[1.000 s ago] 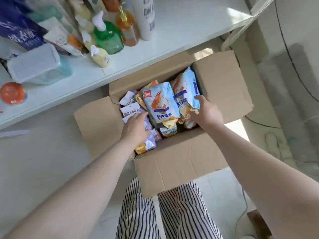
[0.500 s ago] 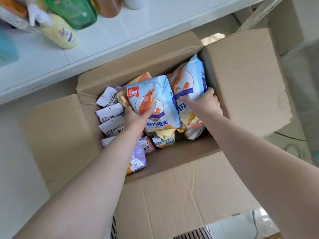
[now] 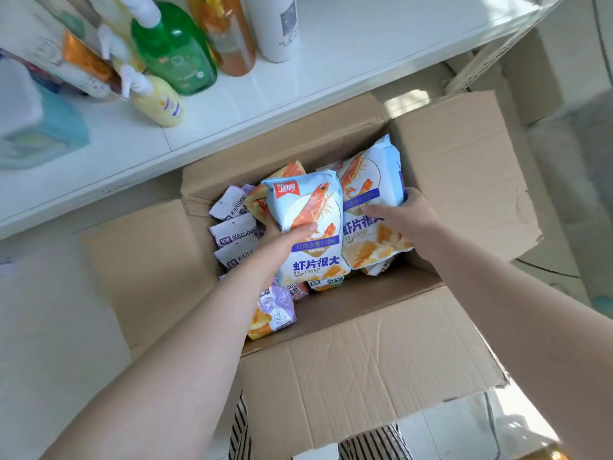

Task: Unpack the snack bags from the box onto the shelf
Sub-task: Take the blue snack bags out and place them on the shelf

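— Has she got hold of anything yet?

— Both now. A second ago the hands were only feeling about among the packets; now the left hand (image 3: pixel 282 239) has its thumb over the front of the nearer shrimp crisp bag (image 3: pixel 310 227) and its fingers round the bag's left side, and that bag stands tipped up out of the heap.

— And the other?

— The right hand (image 3: pixel 406 217) is curled over the second shrimp crisp bag (image 3: pixel 371 194), thumb across its face, fingers wrapped round its right edge, up against the right wall of the cardboard box (image 3: pixel 365 360).

— Out of the box, then?

— Not yet. Both bags are partly raised, but their lower ends are down among the small purple packets (image 3: pixel 235 227) along the box's left side. I'd say the grasp is made and the lift comes next.

— Room on the shelf?

— The white shelf (image 3: pixel 365 61) sits just beyond the box's far edge. Its left part holds a green bottle (image 3: pixel 172 51) and a yellow bottle (image 3: pixel 159 101); the right end is bare, which looks the likely spot.
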Tool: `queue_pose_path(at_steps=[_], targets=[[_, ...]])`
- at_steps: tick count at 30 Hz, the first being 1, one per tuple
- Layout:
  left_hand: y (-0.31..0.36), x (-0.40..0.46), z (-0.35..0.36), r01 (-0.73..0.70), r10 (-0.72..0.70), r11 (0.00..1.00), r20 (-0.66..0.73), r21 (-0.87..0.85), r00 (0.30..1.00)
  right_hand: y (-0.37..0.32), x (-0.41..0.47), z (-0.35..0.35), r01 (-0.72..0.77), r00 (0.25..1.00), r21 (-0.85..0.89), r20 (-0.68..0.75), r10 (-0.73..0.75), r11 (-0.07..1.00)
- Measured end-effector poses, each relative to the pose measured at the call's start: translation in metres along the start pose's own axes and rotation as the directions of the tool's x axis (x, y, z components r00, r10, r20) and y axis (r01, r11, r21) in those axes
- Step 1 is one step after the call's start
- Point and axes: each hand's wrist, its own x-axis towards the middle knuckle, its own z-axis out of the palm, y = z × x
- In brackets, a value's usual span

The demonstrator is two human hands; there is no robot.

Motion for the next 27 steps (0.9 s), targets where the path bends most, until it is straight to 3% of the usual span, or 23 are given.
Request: queue_pose_path(at_steps=[3, 5, 10, 16, 27], targets=[[0.012, -0.025, -0.02, 0.047, -0.05, 0.998, 0.14, 0.03, 0.989, -0.009, -0.022, -0.014, -0.006, 0.997, 0.045, 0.072, 0.003, 0.999], [0.022, -0.047, -0.033, 0.029, -0.03, 1.0, 0.159, 0.008, 0.987, -0.017, -0.042, -0.023, -0.01, 0.993, 0.099, 0.12, -0.002, 0.995], [0.045, -0.119, -0.067, -0.088, 0.09, 0.995, 0.032, -0.054, 0.995, -0.033, -0.115, -0.033, 0.032, 0.971, 0.218, 0.224, -0.082, 0.975], [0.068, -0.233, -0.124, -0.138, 0.124, 0.982, -0.106, -0.131, 0.987, -0.059, -0.235, -0.034, 0.145, 0.94, 0.409, 0.228, -0.255, 0.901], [0.092, -0.399, -0.182, -0.308, 0.293, 0.944, -0.128, -0.121, 0.948, -0.097, -0.402, -0.036, 0.358, 0.832, 0.471, 0.23, -0.505, 0.806]])
